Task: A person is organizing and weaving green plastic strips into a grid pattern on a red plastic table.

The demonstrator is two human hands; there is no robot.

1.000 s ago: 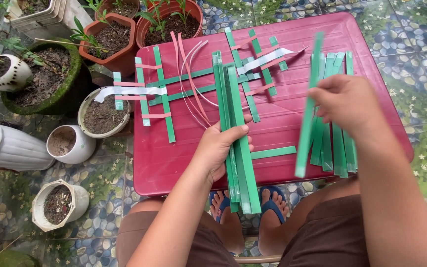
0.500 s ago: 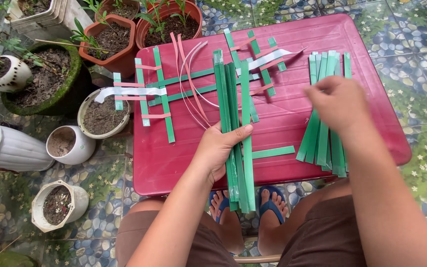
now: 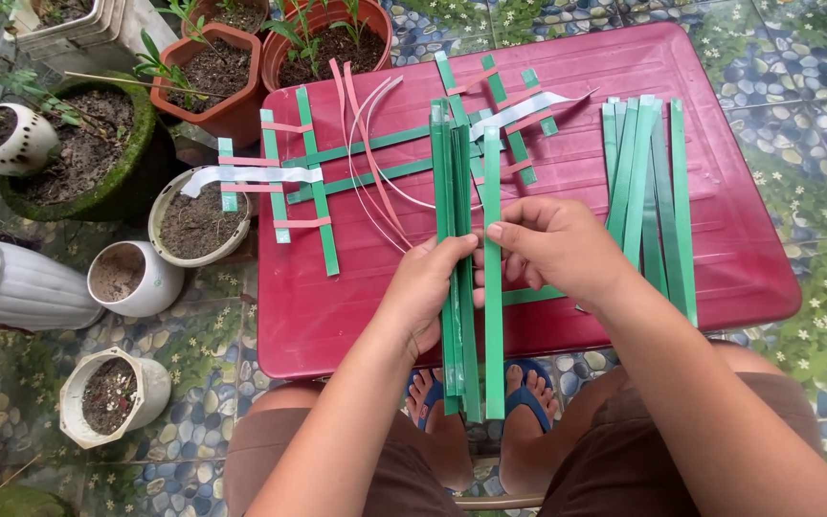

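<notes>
On the red table [image 3: 356, 316], her left hand [image 3: 428, 292] clamps a bundle of green strips [image 3: 454, 182]; beside it, the right hand [image 3: 557, 249] pinches one green strip [image 3: 492, 335] between fingertips.

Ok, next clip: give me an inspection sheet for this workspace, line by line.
Surface: low red plastic table on a pebble-patterned floor.
Job's things: bundle of green strips lying lengthwise at the table's middle, its near end overhanging the edge; one single green strip beside it.
Clutter: loose green strips on the right; two small woven green-and-pink lattices; curved pink strips.
Grippers: left hand pressing on the bundle; right hand with fingers on the single strip.
Cables: nothing seen.
Surroundings: pots of soil and plants on the left; feet in blue sandals below the table.
</notes>
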